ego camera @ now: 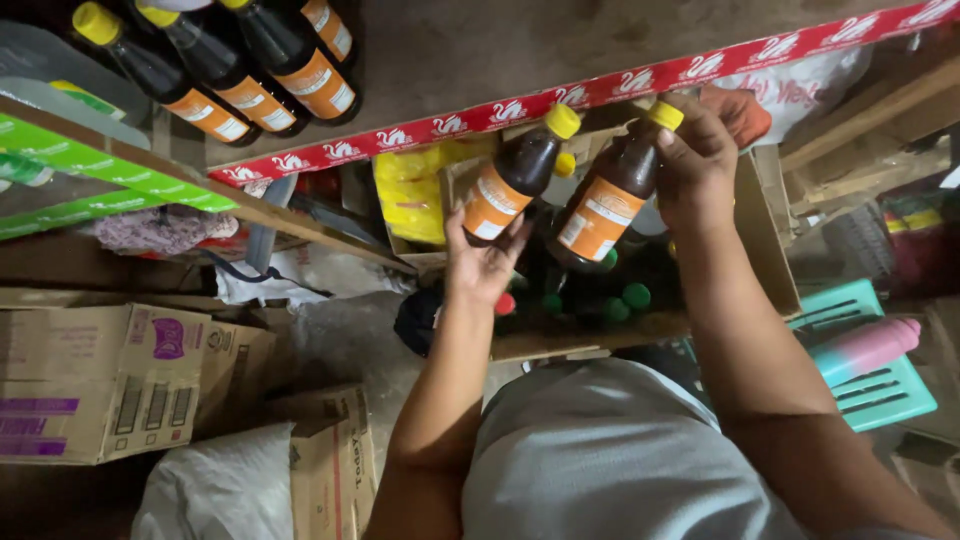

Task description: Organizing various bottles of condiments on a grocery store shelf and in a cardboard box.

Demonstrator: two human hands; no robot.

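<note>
My left hand (482,258) grips the base of a dark bottle (515,175) with a yellow cap and orange label, tilted up toward the shelf. My right hand (697,160) holds a second, similar bottle (610,195) by its neck and cap. Both bottles hang just above an open cardboard box (770,250) that contains more bottles with green and red caps (620,300). Just above the bottles runs the red-edged wooden shelf (600,92). Three like bottles (235,75) lie on it at the upper left.
Cardboard cartons (95,385) and a white sack (215,490) sit at the lower left. A green-edged shelf (90,165) is at the left. A teal plastic crate (880,385) with a pink bottle (865,348) stands at the right. Yellow packets (410,195) lie under the shelf.
</note>
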